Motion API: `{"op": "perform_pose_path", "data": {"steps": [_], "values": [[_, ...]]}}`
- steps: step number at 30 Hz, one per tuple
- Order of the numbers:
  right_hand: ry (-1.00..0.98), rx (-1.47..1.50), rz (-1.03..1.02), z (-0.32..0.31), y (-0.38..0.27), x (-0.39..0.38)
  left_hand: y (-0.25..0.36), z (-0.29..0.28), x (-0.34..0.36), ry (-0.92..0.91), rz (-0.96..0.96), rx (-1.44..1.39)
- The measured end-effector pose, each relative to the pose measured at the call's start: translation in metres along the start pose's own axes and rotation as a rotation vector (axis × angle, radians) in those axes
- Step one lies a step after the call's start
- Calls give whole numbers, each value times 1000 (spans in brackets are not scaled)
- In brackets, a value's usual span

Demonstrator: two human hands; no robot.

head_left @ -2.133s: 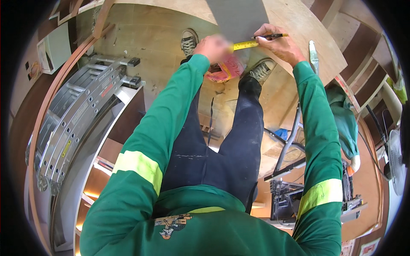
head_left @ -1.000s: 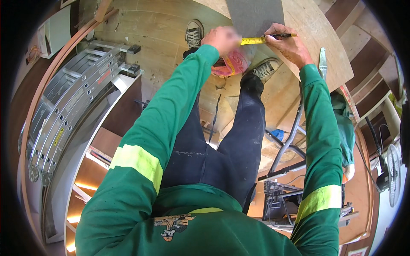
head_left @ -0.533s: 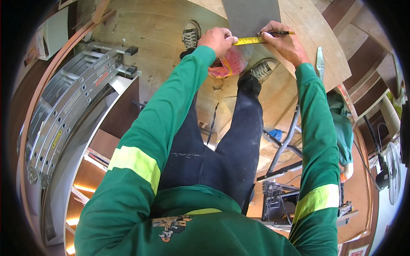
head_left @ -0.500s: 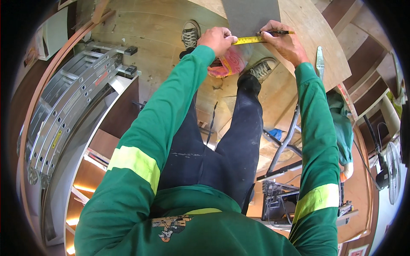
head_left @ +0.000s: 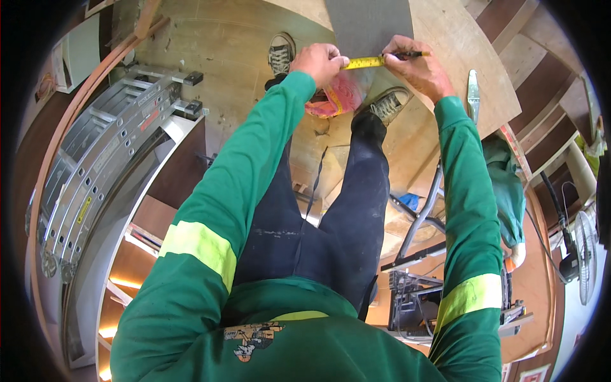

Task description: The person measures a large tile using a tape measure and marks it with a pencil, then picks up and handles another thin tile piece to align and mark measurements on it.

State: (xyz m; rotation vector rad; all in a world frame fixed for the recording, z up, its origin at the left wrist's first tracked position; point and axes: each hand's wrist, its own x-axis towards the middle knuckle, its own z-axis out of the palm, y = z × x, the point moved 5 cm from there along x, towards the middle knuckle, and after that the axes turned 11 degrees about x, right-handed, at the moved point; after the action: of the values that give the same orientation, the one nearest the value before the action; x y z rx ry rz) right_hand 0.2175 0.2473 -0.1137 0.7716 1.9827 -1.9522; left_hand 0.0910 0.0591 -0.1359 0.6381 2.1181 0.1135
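Observation:
A yellow tape measure is stretched between my two hands along the near edge of a dark grey sheet. My left hand is closed on the tape's left part, thumb and fingers pinched. At the other end, my right hand pinches the tape and also holds a dark pen or pencil, its tip close to the sheet's edge. Whether the tape's case lies inside a palm is hidden. The sheet rests on a light wooden board; a flat metal blade lies on it right of my wrist.
Beneath my hands a pink plastic bag sits on the floor between my shoes. A folded aluminium ladder lies at left beside an open cabinet. To the right are a dark metal stand, a green cloth and a fan.
Both hands, with the tape and pen or pencil, have shifted slightly left and down in the view, as has most of the scene. Their hold looks the same.

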Motion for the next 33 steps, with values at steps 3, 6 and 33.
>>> {"op": "perform_pose_path", "data": {"steps": [3, 6, 33], "values": [[18, 63, 34, -3, -3, 1, -1, -1, 1, -86, -45, 14], [298, 388, -86, -27, -1, -15, -2, 6, 4, -108, -21, -43], [636, 826, 349, 140, 13, -193, 37, 122, -129, -211, -230, -964]]}}
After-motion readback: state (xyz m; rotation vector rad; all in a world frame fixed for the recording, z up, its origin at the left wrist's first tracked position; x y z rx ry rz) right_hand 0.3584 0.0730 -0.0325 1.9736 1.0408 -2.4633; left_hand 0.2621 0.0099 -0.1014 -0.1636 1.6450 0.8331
